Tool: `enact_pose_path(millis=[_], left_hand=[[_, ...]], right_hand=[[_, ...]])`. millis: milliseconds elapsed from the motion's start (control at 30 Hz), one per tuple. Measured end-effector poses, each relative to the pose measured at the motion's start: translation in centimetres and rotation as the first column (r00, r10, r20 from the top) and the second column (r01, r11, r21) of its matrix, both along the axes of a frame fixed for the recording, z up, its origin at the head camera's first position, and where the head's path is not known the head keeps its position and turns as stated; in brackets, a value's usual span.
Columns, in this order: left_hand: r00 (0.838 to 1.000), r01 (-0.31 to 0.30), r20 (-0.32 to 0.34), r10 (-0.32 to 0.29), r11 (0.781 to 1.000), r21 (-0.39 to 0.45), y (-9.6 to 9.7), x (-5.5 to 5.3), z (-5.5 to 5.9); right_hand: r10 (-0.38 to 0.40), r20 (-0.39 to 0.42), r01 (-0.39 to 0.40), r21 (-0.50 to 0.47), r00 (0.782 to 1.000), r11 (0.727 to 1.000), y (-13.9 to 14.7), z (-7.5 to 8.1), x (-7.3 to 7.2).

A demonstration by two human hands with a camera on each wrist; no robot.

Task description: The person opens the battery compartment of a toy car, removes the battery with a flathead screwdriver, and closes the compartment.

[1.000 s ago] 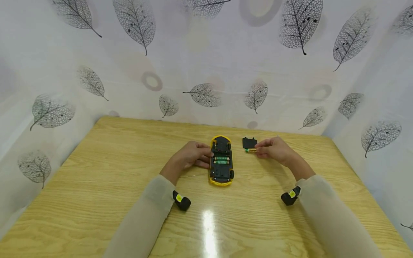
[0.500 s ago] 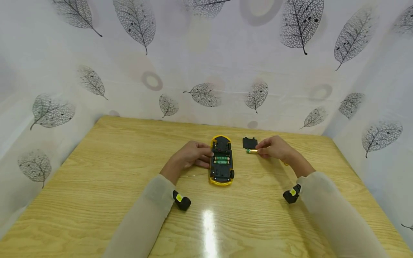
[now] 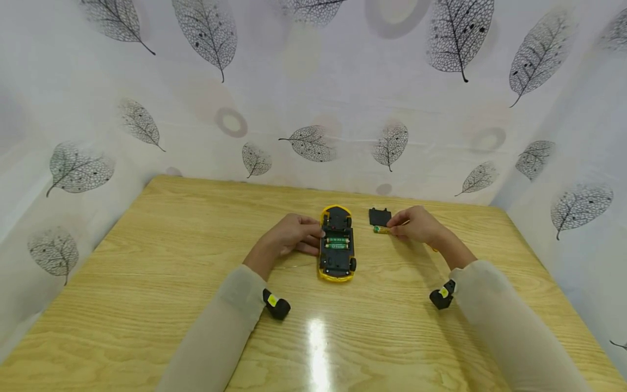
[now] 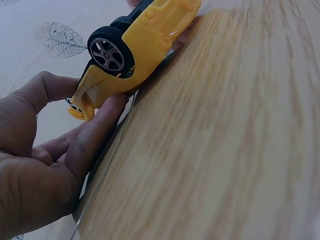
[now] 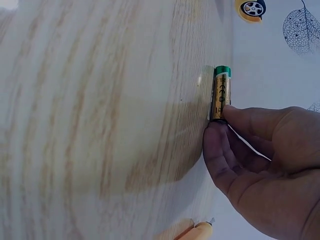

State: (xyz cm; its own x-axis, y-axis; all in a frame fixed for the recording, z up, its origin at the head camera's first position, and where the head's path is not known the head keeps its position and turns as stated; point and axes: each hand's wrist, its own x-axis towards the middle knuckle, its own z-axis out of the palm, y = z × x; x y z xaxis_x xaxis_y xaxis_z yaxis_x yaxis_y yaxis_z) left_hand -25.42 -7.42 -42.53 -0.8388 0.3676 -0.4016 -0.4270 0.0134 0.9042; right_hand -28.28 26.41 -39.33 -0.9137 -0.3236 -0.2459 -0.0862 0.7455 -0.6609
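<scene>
"While I watch the head view, where's the toy car (image 3: 337,262)?"
"Upturned at twelve near the far table edge (image 3: 245,188), wood (image 3: 392,337) running toward six. Something yellow (image 3: 435,249), unseen a second ago, shows behind the right hand (image 3: 418,225)."
"Left wrist?"
"Left hand (image 4: 50,170) grips its nine-o'clock side."
"Right?"
"Fingertips (image 5: 237,116) pinch a battery (image 5: 221,92)."

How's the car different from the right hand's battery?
The car is bigger than the battery. The car is yellow and black; the battery, gold and green. The car has wheels; the battery doesn't. Both are held: the car by the left hand, the battery by the right hand.
</scene>
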Motion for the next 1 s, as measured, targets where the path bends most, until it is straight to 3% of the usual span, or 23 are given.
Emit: enact_pose_path(millis=[500,1000], left_hand=[[1.0,-0.002,0.002,0.001,1.0,0.009,0.0,-0.2,-0.2],[1.0,0.004,-0.001,-0.004,1.0,0.006,0.0,-0.1,-0.1]], right_hand=[[0.006,0.0,-0.006,0.004,1.0,1.0,0.1,0.5,0.2],[0.101,-0.057,-0.1,0.019,0.993,0.995,-1.2,1.7,0.5]])
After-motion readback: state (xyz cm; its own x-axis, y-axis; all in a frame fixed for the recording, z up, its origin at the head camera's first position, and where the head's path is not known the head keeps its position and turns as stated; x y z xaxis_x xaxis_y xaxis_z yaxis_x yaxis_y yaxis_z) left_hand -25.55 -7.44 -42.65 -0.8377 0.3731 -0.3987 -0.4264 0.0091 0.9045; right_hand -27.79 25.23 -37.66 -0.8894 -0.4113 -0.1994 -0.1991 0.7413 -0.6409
